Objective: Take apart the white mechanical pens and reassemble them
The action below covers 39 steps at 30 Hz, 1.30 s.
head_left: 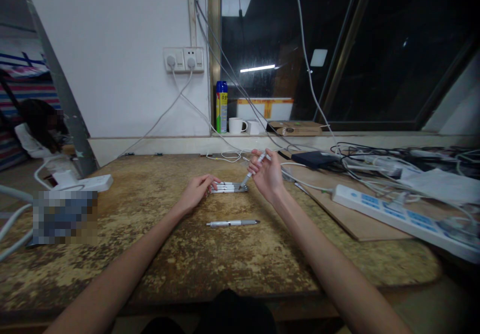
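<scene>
Between the thumb and fingers of my right hand (269, 178) is a white-and-grey pen (246, 178). It slants down to the left, its lower end over the right end of a row of pens (225, 188). Several similar pens lie side by side in that row on the worn table (180, 259). My left hand (195, 191) rests at the row's left end, fingers stretched out and fingertips on or beside the pens; its thumb is mostly hidden. Closer to me, a single pen (232, 223) lies crosswise, apart from both hands.
A white power strip (397, 216) and tangled cables lie at the right on a brown board (337, 211). Another white strip (93, 182) is at the left. On the sill stand a spray can (221, 108) and a white mug (236, 125). A person (39, 124) is at far left.
</scene>
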{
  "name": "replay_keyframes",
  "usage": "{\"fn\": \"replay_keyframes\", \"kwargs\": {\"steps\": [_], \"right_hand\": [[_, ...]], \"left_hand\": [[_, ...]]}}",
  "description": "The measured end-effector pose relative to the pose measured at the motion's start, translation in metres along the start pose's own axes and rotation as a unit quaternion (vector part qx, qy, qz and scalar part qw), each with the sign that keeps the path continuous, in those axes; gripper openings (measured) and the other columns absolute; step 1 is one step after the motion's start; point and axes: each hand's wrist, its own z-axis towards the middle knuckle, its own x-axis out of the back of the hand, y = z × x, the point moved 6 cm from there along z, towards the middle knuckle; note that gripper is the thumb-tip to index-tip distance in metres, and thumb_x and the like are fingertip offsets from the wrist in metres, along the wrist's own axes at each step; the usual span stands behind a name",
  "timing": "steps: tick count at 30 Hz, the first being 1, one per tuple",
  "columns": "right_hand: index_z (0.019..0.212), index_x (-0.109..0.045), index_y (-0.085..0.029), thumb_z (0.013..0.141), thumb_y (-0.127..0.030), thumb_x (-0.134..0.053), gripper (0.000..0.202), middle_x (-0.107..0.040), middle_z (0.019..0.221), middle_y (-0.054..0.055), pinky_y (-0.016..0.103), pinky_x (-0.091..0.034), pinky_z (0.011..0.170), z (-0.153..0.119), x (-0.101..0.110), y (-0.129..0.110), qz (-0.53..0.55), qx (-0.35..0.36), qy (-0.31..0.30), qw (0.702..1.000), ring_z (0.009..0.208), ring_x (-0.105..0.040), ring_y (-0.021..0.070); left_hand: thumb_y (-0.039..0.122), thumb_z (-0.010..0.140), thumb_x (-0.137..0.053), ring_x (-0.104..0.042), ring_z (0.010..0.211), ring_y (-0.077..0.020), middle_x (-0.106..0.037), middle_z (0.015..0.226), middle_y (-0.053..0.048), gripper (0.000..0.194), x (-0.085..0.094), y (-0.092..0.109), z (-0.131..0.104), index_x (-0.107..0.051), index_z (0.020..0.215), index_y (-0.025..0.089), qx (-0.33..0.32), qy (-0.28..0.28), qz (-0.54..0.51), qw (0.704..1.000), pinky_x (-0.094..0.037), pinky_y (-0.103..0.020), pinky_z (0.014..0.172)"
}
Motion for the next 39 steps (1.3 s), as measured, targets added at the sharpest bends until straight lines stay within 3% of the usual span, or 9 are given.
{"fn": "replay_keyframes", "kwargs": {"steps": [8,14,19,25,39], "right_hand": [[0.084,-0.059,-0.02,0.092,-0.044,-0.048,0.027,-0.026,0.058,-0.007,0.021,-0.034,0.046,0.002,0.002,0.002,-0.007,0.007,0.006,1.0,0.046,-0.028,0.0106],[0.086,-0.061,-0.019,0.092,-0.035,-0.044,0.024,-0.026,0.056,-0.007,0.02,-0.033,0.045,0.003,0.006,0.0,0.007,0.018,0.007,1.0,0.046,-0.025,0.0105],[0.084,-0.059,-0.021,0.092,-0.044,-0.047,0.027,-0.027,0.057,-0.007,0.021,-0.034,0.046,0.002,0.006,-0.002,-0.002,0.017,0.016,1.0,0.046,-0.026,0.0104],[0.084,-0.059,-0.021,0.092,-0.037,-0.044,0.024,-0.025,0.056,-0.007,0.021,-0.033,0.045,0.001,0.002,-0.002,-0.007,0.012,0.007,1.0,0.045,-0.025,0.0107],[0.082,-0.058,-0.021,0.092,-0.043,-0.046,0.027,-0.026,0.055,-0.007,0.021,-0.031,0.043,-0.004,-0.005,-0.005,-0.011,0.001,-0.009,1.0,0.045,-0.025,0.0105]], "left_hand": [[0.05,0.094,-0.044,-0.056,0.067,-0.0161,-0.068,0.083,-0.005,0.047,0.0,0.003,-0.001,-0.074,0.101,0.015,-0.002,-0.002,0.0,1.0,-0.041,-0.025,0.058],[0.051,0.095,-0.042,-0.054,0.064,-0.0149,-0.067,0.082,-0.004,0.048,-0.001,0.0,0.0,-0.074,0.102,0.015,0.001,-0.004,0.002,1.0,-0.039,-0.024,0.055],[0.052,0.095,-0.043,-0.056,0.067,-0.016,-0.068,0.082,-0.005,0.049,-0.001,0.0,0.0,-0.074,0.101,0.015,-0.004,-0.004,0.003,1.0,-0.04,-0.024,0.056],[0.052,0.095,-0.042,-0.055,0.067,-0.0161,-0.068,0.083,-0.005,0.049,-0.001,-0.001,0.001,-0.074,0.1,0.015,-0.003,-0.005,0.003,1.0,-0.04,-0.025,0.057],[0.052,0.094,-0.043,-0.054,0.066,-0.0158,-0.067,0.082,-0.005,0.048,-0.002,0.001,0.0,-0.073,0.101,0.015,0.004,-0.005,-0.001,1.0,-0.039,-0.024,0.056]]}}
